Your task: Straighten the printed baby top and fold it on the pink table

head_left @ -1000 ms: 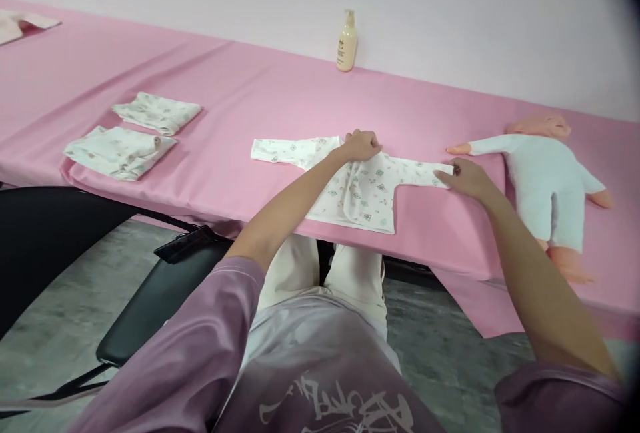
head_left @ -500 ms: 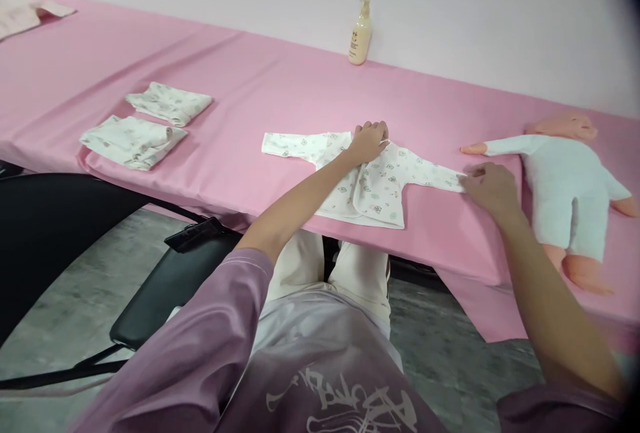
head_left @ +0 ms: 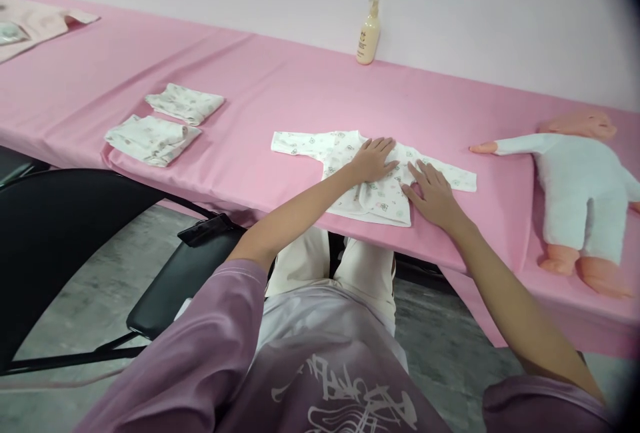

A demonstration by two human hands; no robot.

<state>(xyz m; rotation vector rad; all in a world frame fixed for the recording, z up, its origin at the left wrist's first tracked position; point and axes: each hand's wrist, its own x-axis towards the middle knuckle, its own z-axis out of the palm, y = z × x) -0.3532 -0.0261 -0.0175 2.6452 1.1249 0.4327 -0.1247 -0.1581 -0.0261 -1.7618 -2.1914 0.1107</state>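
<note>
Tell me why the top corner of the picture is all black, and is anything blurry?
Head view: the black top right corner is the lens edge darkening the picture. The light is soft and even, with no glare; the hands, left and right, cast only faint shadows on the shirt. The doll looks stretched near the edge, and the purple sleeves at the bottom look soft.

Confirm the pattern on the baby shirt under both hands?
White baby shirt with small scattered green and brownish prints, too small to identify; seen in the head view.

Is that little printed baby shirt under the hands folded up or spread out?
Spread out. The baby shirt lies flat on the pink table, both sleeves stretched sideways, with the left hand and right hand resting open on it.
</note>
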